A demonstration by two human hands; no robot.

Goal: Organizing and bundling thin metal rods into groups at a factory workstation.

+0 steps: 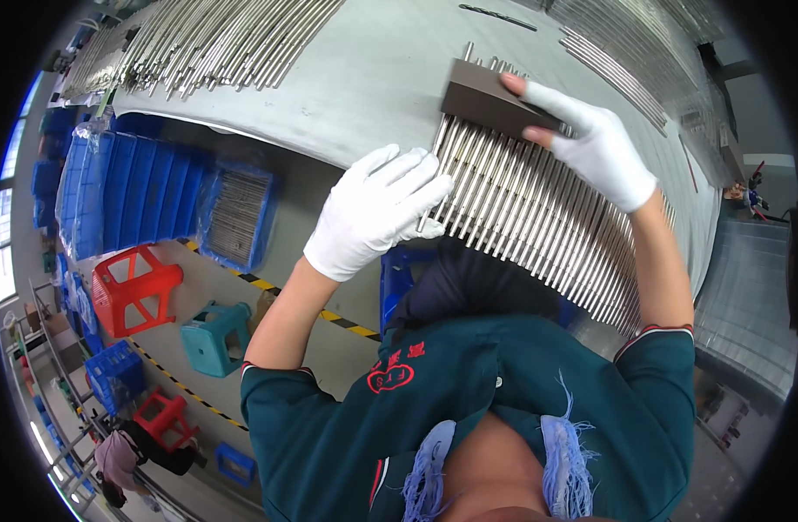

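Metal rods [538, 209]: a tight row of slim silvery rods lying side by side on the grey desk [373, 78], near its edge in front of the person; the row runs from under the left hand off toward the lower right.
Rod axis: each rod's long axis runs across the row, one end pointing away toward the block, the other toward the person and the desk edge (the fisheye bends the row, so it fans a little).
Block [486, 97]: a dark brown rectangular block resting on the far ends of the rods, its long side lying across them.
Right hand [590, 143]: white-gloved, fingers clasped around the block, thumb on the near face; pressing flat this way looks meant to bear on many rod ends at once.
Left hand [377, 209]: white-gloved, fingers spread and laid flat on the near left end of the row, gripping nothing; probably steadying the rods so they do not roll or slide.
More rods [207, 43]: further bundles lie across the far side of the desk, well apart from the worked row.
Floor below: blue crates [129, 191], a red stool [134, 287] and a teal stool [216, 335] beside a yellow-and-black striped line.
Another person [125, 461]: crouched at lower left, far from the desk.
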